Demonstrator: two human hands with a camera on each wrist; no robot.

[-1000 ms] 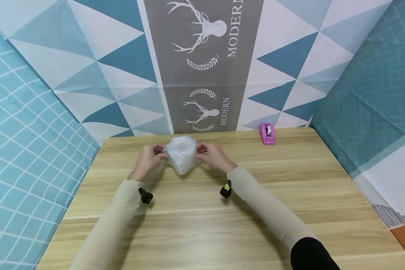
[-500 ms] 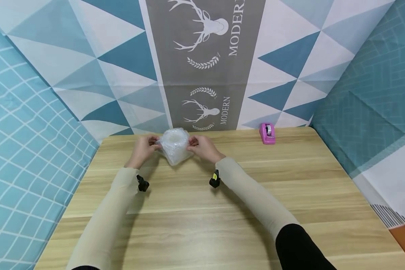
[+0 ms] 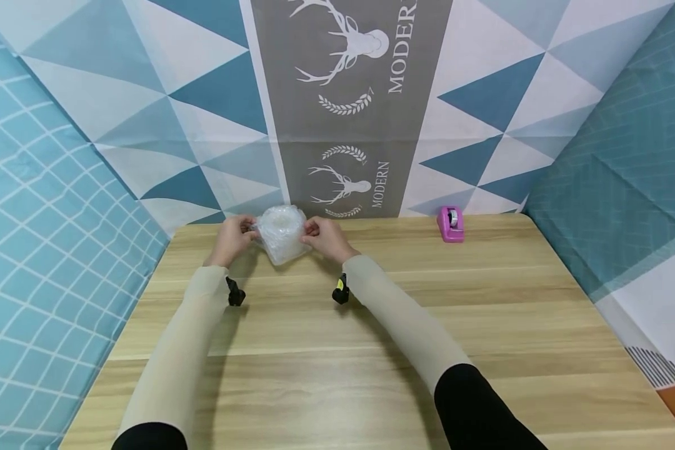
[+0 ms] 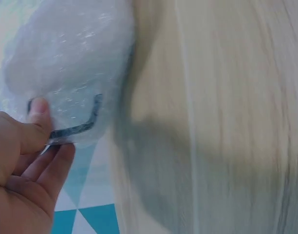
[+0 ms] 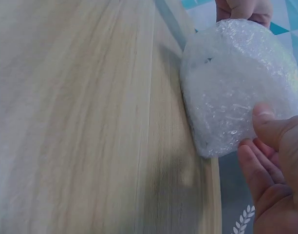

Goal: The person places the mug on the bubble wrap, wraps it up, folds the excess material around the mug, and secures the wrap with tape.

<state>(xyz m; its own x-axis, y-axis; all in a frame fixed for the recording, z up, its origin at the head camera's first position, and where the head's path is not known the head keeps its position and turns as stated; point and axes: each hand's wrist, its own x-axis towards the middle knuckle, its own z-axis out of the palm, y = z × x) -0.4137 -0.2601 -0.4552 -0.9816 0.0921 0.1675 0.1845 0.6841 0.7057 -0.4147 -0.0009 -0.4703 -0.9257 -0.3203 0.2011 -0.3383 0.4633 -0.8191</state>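
A bundle in clear bubble wrap (image 3: 282, 236) stands at the far edge of the table, left of the middle, with a pale round shape on its top. My left hand (image 3: 234, 240) pinches the wrap at its left side, thumb on the near face. At the right side, my right hand (image 3: 325, 239) pinches it between thumb and fingers. In the left wrist view a dark bent strip shows through the bubble wrap (image 4: 76, 58) near the thumb. The right wrist view shows the bundle (image 5: 232, 92) between both hands. What is inside is blurred by the wrap.
A pink tape dispenser (image 3: 451, 225) stands near the far edge of the wooden table (image 3: 337, 375), to the right. Behind that edge rises a patterned cloth backdrop (image 3: 202, 125). Blue gridded cloth (image 3: 45, 262) borders the left side.
Both hands have moved the wrapped bundle left and away, toward the table's far edge. Their grip on it looks the same. The tape dispenser stays put, while the view shifts slightly.
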